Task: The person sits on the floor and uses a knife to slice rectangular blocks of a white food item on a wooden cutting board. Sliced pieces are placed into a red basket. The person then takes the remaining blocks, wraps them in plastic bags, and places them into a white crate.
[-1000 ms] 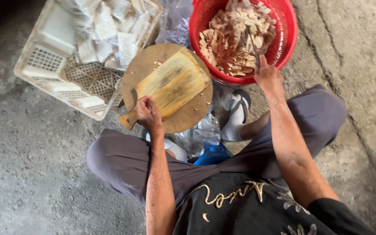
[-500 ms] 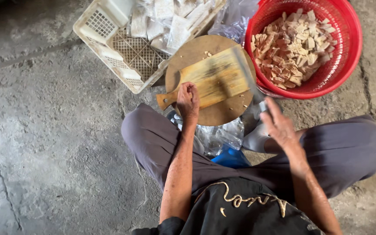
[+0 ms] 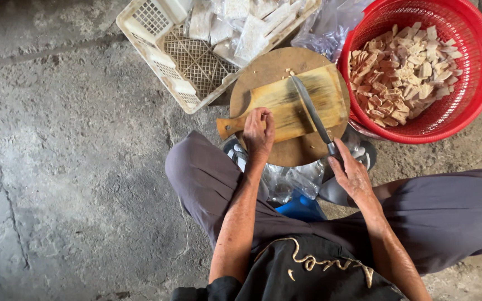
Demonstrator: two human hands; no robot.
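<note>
A rectangular wooden cutting board [image 3: 308, 89] with a short handle lies on a round wooden block [image 3: 263, 69] between my knees. My left hand [image 3: 259, 132] rests on the board's near edge by the handle, fingers curled, nothing visible in it. My right hand [image 3: 352, 175] grips the dark handle of a long knife [image 3: 309, 108], whose blade lies flat across the board pointing away from me. A red plastic basket [image 3: 475, 83] at the upper right holds several pale cut pieces [image 3: 403, 72].
A white lattice crate [image 3: 165, 53] with several pale wrapped blocks stands at the top, touching the round block. Clear plastic bags [image 3: 322, 33] lie between crate and basket and under the block. Cracked concrete floor [image 3: 68, 167] spreads to the left.
My right hand came back from the red basket to the near side of the block and now holds the knife on the board. My left hand stays at the board's handle end.
</note>
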